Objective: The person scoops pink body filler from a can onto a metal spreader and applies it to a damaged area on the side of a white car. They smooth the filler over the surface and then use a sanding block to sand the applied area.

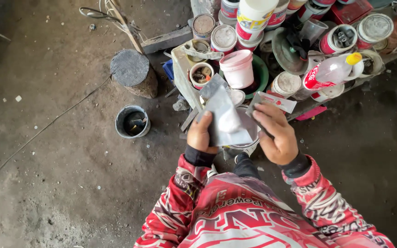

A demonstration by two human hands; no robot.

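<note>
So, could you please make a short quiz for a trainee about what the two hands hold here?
1. True or false: the left hand holds a grey sheet.
2. What does the right hand hold? A) a small flat grey piece B) a hammer C) a bottle
3. Which colour is the tub that stands beyond the hands, among the tins?

Key: 1 true; 2 A; 3 pink.
</note>
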